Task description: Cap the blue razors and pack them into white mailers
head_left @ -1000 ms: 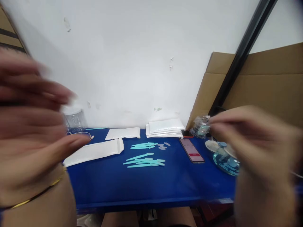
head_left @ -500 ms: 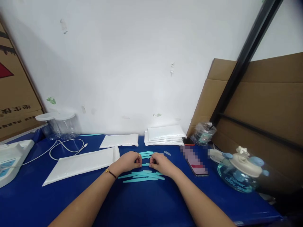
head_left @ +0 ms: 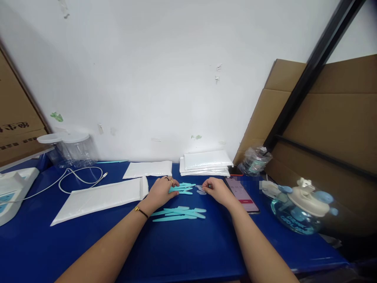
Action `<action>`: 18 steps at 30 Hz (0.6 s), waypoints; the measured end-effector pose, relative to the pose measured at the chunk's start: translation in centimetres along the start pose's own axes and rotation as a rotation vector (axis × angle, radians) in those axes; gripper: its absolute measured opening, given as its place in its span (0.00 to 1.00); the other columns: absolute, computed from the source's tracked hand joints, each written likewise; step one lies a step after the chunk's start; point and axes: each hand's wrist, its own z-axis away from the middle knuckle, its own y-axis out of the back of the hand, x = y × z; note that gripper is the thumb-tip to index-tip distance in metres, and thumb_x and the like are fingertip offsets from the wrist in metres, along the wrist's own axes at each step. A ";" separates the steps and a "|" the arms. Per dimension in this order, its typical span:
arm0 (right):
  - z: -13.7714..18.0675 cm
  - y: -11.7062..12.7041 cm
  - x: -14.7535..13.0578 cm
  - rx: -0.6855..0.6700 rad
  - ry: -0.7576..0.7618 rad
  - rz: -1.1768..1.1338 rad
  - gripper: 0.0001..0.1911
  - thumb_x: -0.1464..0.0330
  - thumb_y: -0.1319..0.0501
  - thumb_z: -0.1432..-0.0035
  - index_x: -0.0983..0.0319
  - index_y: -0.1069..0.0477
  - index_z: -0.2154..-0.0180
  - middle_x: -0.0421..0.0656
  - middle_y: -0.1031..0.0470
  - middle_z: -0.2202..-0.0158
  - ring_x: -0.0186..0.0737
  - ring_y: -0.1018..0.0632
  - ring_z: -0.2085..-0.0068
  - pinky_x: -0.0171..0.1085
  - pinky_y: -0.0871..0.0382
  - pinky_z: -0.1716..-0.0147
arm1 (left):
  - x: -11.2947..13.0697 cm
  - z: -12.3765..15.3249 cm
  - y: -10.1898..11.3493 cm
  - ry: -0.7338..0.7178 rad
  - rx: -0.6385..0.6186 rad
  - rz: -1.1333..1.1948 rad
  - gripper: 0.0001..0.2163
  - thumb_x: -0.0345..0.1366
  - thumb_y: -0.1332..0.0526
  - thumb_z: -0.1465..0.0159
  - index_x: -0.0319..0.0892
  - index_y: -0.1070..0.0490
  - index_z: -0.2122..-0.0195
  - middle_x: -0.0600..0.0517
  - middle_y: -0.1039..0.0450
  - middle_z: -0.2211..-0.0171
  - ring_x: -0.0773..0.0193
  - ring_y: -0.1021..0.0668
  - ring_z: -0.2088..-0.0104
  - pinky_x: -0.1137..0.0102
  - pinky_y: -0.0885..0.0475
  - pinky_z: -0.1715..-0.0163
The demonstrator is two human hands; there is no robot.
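Observation:
Two groups of flat teal plastic sticks lie on the blue table (head_left: 188, 251). My left hand (head_left: 160, 191) rests at the far group of teal sticks (head_left: 184, 188), its fingers curled down onto their left ends. My right hand (head_left: 217, 190) is just right of them, fingertips pinched together beside a few small clear caps (head_left: 201, 191); what the pinch holds is too small to see. The near pile of teal sticks (head_left: 180, 213) lies untouched between my forearms.
A long white padded envelope (head_left: 100, 198) lies left, with more envelopes (head_left: 148, 169) and a stack (head_left: 206, 162) at the wall. A phone (head_left: 243, 189), a blue water jug (head_left: 300, 210), a crumpled bag (head_left: 253, 160), clear jars (head_left: 73, 149), a white cable (head_left: 79, 177) and cardboard surround them.
Both hands came down from close to the camera onto the table, then moved from the near pile to the far sticks, the right hand shifting right toward the clear caps.

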 end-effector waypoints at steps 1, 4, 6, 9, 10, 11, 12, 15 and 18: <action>0.2 -0.2 -0.6 -0.013 0.037 -0.014 0.06 0.68 0.41 0.48 0.62 0.26 0.70 0.41 0.27 0.71 0.35 0.29 0.70 0.32 0.38 0.71 | 0.1 0.2 0.2 0.003 0.002 0.021 0.10 0.42 0.42 0.42 0.45 0.29 0.61 0.53 0.28 0.63 0.63 0.28 0.61 0.71 0.38 0.62; 0.9 -1.5 -2.7 -0.136 0.149 -0.074 0.05 0.67 0.40 0.48 0.61 0.26 0.70 0.41 0.29 0.69 0.34 0.30 0.70 0.32 0.38 0.70 | 0.4 1.2 0.9 -0.004 -0.147 0.089 0.09 0.44 0.42 0.43 0.45 0.28 0.67 0.55 0.28 0.70 0.66 0.28 0.70 0.74 0.38 0.72; 1.2 -2.7 -3.8 -0.218 0.199 -0.091 0.05 0.66 0.37 0.50 0.60 0.26 0.69 0.40 0.31 0.69 0.33 0.30 0.69 0.31 0.38 0.70 | 0.4 1.8 1.2 -0.003 -0.266 0.119 0.10 0.45 0.41 0.44 0.45 0.28 0.70 0.56 0.29 0.74 0.67 0.29 0.74 0.74 0.41 0.77; 1.4 -4.4 -4.7 -0.262 0.224 -0.085 0.07 0.67 0.35 0.52 0.60 0.28 0.68 0.39 0.33 0.68 0.33 0.30 0.68 0.31 0.38 0.70 | 0.2 2.5 1.5 0.008 -0.356 0.159 0.11 0.46 0.39 0.47 0.45 0.28 0.70 0.56 0.29 0.75 0.68 0.30 0.76 0.75 0.43 0.80; 1.4 -4.8 -4.8 -0.268 0.221 -0.083 0.06 0.67 0.35 0.52 0.60 0.28 0.69 0.39 0.33 0.67 0.33 0.30 0.68 0.31 0.38 0.70 | 0.2 2.6 1.5 0.008 -0.361 0.166 0.11 0.46 0.38 0.48 0.45 0.28 0.69 0.56 0.28 0.75 0.68 0.30 0.76 0.75 0.43 0.80; 1.4 -5.1 -4.9 -0.271 0.215 -0.082 0.06 0.68 0.36 0.52 0.60 0.29 0.69 0.39 0.33 0.67 0.33 0.30 0.68 0.31 0.38 0.70 | 0.2 2.7 1.5 0.009 -0.357 0.167 0.11 0.46 0.38 0.48 0.45 0.28 0.69 0.56 0.28 0.74 0.68 0.30 0.75 0.75 0.43 0.80; 1.3 -5.3 -4.9 -0.277 0.209 -0.082 0.05 0.68 0.36 0.51 0.61 0.29 0.69 0.39 0.34 0.67 0.33 0.30 0.67 0.31 0.38 0.70 | 0.1 2.7 1.4 0.009 -0.349 0.163 0.11 0.45 0.38 0.48 0.45 0.27 0.70 0.56 0.28 0.74 0.68 0.30 0.75 0.75 0.43 0.80; 1.3 -5.4 -4.9 -0.271 0.192 -0.079 0.02 0.71 0.38 0.50 0.61 0.30 0.70 0.40 0.33 0.67 0.33 0.31 0.67 0.31 0.38 0.69 | 0.2 2.7 1.2 0.006 -0.340 0.152 0.09 0.43 0.38 0.48 0.45 0.27 0.70 0.56 0.28 0.74 0.68 0.29 0.75 0.75 0.43 0.79; 1.3 -5.1 -5.0 -0.234 0.164 -0.071 0.01 0.71 0.40 0.48 0.61 0.31 0.70 0.39 0.32 0.69 0.33 0.31 0.68 0.31 0.39 0.70 | 0.4 2.4 1.1 -0.012 -0.293 0.109 0.05 0.38 0.41 0.46 0.45 0.27 0.70 0.56 0.28 0.74 0.68 0.29 0.74 0.74 0.42 0.78</action>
